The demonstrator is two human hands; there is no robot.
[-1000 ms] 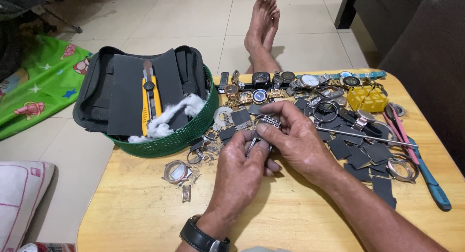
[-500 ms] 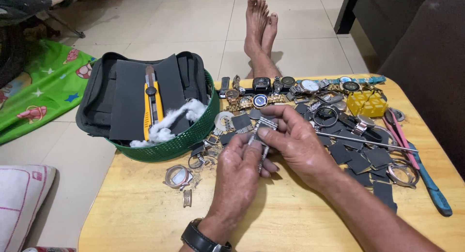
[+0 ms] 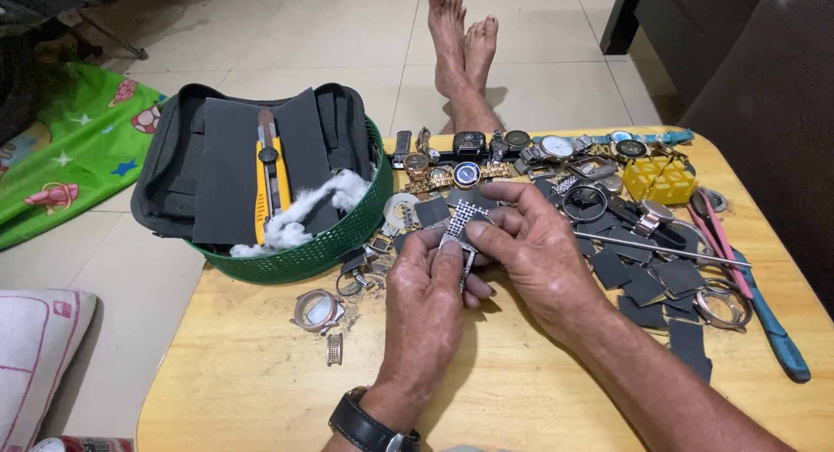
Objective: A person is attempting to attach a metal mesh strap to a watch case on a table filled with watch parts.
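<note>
Silver metal watch bracelet with small chequered links [image 3: 462,222] sits pinched between both hands above the pale wooden table [image 3: 261,374]. Against half a second earlier, it has hardly shifted: the left hand [image 3: 426,300] keeps its fingertips pressed on the lower end, while the right hand [image 3: 530,252] still grips the upper links with thumb and forefinger. Handling looks ongoing. A green plastic basket [image 3: 321,248] stands just to the left.

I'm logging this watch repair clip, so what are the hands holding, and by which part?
Both hands, left hand and right hand, pinch a silver metal link watch band: left fingertips at its lower end, right fingertips near its upper middle.
</note>
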